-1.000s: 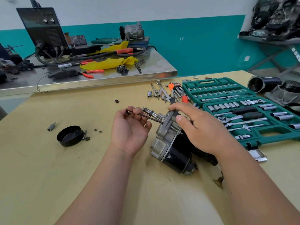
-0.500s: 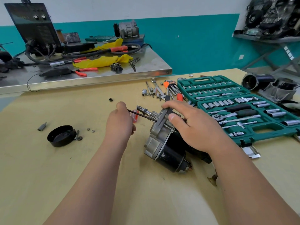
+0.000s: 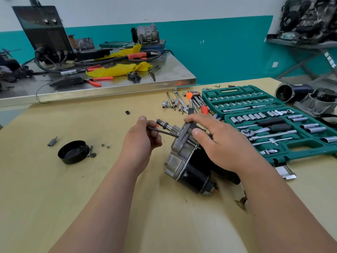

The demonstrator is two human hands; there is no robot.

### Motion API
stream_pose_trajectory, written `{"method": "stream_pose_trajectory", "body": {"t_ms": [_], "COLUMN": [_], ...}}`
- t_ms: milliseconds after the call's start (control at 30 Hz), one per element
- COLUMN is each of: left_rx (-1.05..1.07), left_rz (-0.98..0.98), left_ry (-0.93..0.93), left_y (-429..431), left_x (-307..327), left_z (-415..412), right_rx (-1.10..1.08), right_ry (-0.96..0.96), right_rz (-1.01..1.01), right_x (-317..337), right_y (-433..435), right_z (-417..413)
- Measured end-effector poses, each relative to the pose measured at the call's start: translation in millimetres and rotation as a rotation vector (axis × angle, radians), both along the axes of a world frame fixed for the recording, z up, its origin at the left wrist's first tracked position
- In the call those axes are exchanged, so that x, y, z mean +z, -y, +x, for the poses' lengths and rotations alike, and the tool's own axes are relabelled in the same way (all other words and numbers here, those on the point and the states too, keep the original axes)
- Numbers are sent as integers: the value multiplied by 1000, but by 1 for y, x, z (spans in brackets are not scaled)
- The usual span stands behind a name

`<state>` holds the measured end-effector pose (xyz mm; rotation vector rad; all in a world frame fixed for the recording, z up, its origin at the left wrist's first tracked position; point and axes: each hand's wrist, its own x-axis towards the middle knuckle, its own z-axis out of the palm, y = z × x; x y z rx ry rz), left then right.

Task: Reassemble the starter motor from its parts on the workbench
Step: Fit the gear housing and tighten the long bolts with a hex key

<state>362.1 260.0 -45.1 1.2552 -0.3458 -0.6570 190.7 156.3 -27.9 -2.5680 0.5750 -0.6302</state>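
**A:** What have the hands got hold of?

**B:** The left hand [image 3: 140,141] has its fingers curled round a thin dark rod [image 3: 164,132], pinching it against the thumb. The rod's right tip meets the silver face of the starter motor [image 3: 179,156]. The right hand [image 3: 220,145] grips the motor from the right, with its fingers hooked over the top edge of the housing and its thumb pressed on the face.

**A:** Where is the motor?

**B:** It lies tilted on the wooden workbench [image 3: 54,198], about mid-table. Its black body points near-right, and its shaft [image 3: 160,122] points far-left, just beyond the left hand's fingertips.

**A:** And around them?

**B:** Well left of the hands sits a round black cap [image 3: 73,152], open side up. Two small nuts [image 3: 105,146] lie near it, and a short metal bit [image 3: 52,141] lies farther left. An open green socket case [image 3: 255,89] lies to the right, close to the right hand. Beyond the hands are loose sockets [image 3: 165,104], a wrench [image 3: 179,99] and a hex key set [image 3: 196,98]. At the far side stands a steel table [image 3: 173,77] with a yellow cloth [image 3: 118,70] on it.
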Motion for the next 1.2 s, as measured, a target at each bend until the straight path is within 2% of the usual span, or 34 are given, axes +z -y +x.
{"method": "stream_pose_trajectory", "body": {"t_ms": [67,167,300,567,967,1200], "left_rx": [29,104,214,295,145,75], "left_rz": [-35,1,79,173,-7,31], "left_ry": [-39,20,187,465,371,393], "left_y": [0,-2,-7,-9,-9,-14], "left_x": [2,4,5,6,1,4], "left_z": [-5,-10,-15,-14,-8,-4], "right_rx": [1,6,1,10,4,4], "right_ry": [4,9,2,5,9,3], "right_rz": [1,-4,-16,-30,-16,-9], "right_x": [0,0,0,2,1,2], "right_y": [0,0,0,-1,0,-2], "right_z": [0,-1,-1,0,0,-1]}}
